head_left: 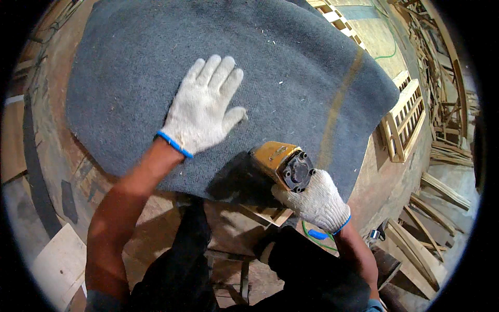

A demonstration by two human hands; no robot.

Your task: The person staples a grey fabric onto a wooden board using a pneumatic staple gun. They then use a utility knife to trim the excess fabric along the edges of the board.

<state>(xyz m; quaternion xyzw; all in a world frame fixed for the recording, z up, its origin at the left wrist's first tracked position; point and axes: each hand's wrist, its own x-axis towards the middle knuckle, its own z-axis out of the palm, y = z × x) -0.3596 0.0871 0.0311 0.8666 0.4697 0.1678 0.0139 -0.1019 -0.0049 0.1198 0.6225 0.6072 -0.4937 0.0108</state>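
A large sheet of grey-blue carpet [275, 88] is spread before me, with a yellowish-brown stripe near its right side. My left hand [204, 104], in a white knit glove with a blue cuff, lies flat on the carpet, fingers stretched forward and thumb out. My right hand [317, 203], gloved the same way, is wrapped round a pneumatic nail gun [283, 161] with a yellow body and a black cap. The gun is over the carpet's near edge; its nose and the fingers on its handle are hidden from above.
Slatted wooden frames [405, 119] lie right of the carpet. Wood strips and planks [431, 213] are piled at the far right. A green hose [332, 244] runs below my right wrist. A pale board [60, 265] is at lower left. My dark-trousered legs are beneath the near edge.
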